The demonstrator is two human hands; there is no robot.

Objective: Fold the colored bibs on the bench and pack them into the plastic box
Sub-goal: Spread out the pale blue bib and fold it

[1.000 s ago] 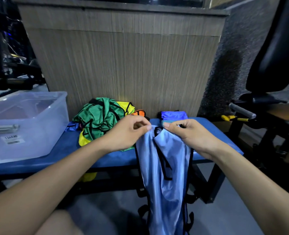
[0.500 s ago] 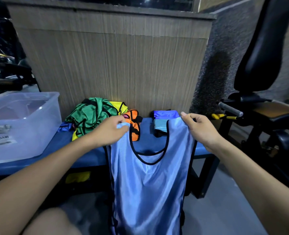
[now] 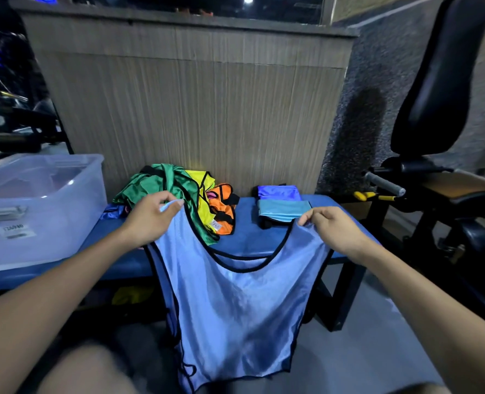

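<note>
Item in hand: light-blue satin bib with black trim (image 3: 235, 308), centre frame. My left hand (image 3: 147, 220) pinches one shoulder strap, my right hand (image 3: 332, 228) the other, both closed on fabric, holding it spread and hanging in front of the blue padded bench (image 3: 249, 240).

Unfolded: heap of green, yellow and orange bibs (image 3: 184, 194), centre, behind my left hand.

Folded: small stack of blue and teal bibs (image 3: 281, 203), right of centre on the bench.

Clear plastic box (image 3: 42, 206), left edge; contents unclear. I judge folding early, packing pending.
</note>
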